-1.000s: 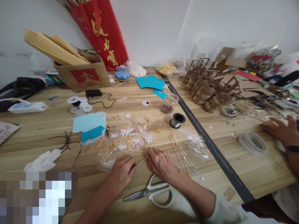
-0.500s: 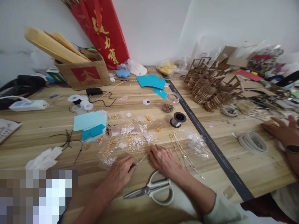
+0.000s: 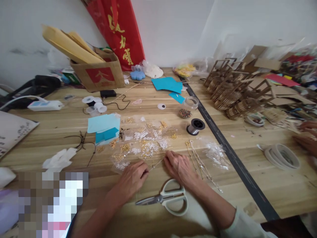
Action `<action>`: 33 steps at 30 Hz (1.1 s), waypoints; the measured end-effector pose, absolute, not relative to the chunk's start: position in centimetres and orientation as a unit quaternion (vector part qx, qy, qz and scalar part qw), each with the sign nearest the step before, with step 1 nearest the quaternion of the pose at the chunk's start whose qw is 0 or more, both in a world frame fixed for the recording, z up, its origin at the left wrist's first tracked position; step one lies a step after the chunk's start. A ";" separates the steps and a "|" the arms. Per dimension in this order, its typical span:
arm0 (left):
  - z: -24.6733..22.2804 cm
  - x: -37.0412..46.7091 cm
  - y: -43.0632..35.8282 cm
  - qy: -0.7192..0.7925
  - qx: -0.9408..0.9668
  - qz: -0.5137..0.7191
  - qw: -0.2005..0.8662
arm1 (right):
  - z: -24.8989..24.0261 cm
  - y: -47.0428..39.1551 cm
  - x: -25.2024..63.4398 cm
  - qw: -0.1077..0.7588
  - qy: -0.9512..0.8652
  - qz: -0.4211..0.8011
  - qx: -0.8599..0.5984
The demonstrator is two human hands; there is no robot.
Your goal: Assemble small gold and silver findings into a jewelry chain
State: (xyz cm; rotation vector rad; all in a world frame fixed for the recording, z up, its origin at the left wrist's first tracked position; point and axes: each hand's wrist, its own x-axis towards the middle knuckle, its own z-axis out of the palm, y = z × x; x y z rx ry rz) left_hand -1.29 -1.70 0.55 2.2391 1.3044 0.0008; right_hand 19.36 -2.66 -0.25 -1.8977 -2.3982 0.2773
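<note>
My left hand (image 3: 132, 180) and my right hand (image 3: 179, 167) rest on the wooden table (image 3: 61, 132), each pinching one end of a thin gold chain (image 3: 156, 164) stretched between them. Just beyond my fingers lie several small clear bags of gold and white beads (image 3: 143, 145). Pale green scissors (image 3: 165, 198) lie shut on the table right under my right wrist. More gold chains (image 3: 201, 165) run along the table to the right of my right hand.
A spool of clear thread (image 3: 195, 126), a bead jar (image 3: 185, 113), blue paper (image 3: 104, 127), black cords (image 3: 83, 143) and a cardboard box (image 3: 99, 74) lie farther back. Laser-cut wooden frames (image 3: 232, 92) and tape rolls (image 3: 281, 155) sit right, near another person's hands (image 3: 307, 137).
The view has shifted left, so everything sits farther right in the picture. My hands stay on the chain with hardly any movement. The other person's hands have drawn toward the right edge.
</note>
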 end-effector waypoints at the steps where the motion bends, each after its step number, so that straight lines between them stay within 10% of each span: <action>1: 0.5 -1.3 -1.7 0.484 0.831 0.003 0.272 | -0.3 -2.7 19.4 0.036 -0.780 0.089 -0.619; 33: 1.1 -2.3 -1.7 0.456 0.844 0.009 0.281 | -0.1 -2.3 20.2 0.133 -0.788 0.125 -0.588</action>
